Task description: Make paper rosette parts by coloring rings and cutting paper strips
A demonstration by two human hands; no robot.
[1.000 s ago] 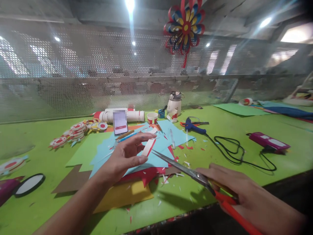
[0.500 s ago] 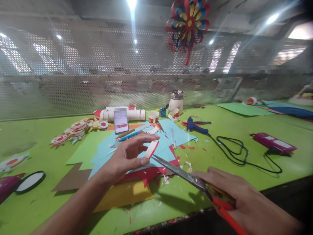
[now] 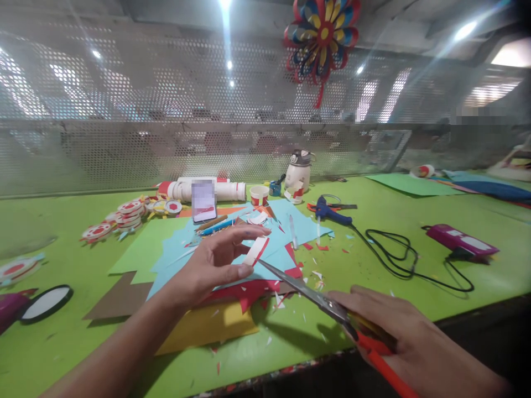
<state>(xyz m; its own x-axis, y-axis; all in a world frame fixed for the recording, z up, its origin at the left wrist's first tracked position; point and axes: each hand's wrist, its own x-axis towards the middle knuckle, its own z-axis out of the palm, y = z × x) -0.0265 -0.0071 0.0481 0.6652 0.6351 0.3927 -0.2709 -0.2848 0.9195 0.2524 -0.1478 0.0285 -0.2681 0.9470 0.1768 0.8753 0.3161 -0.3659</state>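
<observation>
My left hand [image 3: 211, 262] pinches a small white and red paper strip [image 3: 255, 250] between thumb and fingers, above a pile of coloured paper sheets [image 3: 215, 276]. My right hand [image 3: 398, 337] grips red-handled scissors [image 3: 327, 304] near the table's front edge. The blades are shut or nearly so, and their tip points up-left at the lower end of the strip, about touching it. Small paper scraps [image 3: 319, 279] lie under the blades.
On the green table [image 3: 83, 342]: a blue glue gun [image 3: 329, 213] with black cord [image 3: 398, 257], a magenta case [image 3: 460, 240], a phone [image 3: 203, 200], white rolls [image 3: 224, 190], a small cup [image 3: 259, 195], a white bottle [image 3: 297, 171], paper rosettes [image 3: 124, 215], a black-rimmed mirror [image 3: 45, 303]. Perforated metal screen behind, with a paper flower [image 3: 321, 36].
The scissor tip has moved left to the strip's lower end. My left hand has stayed in place with the strip. The camera tilted slightly down.
</observation>
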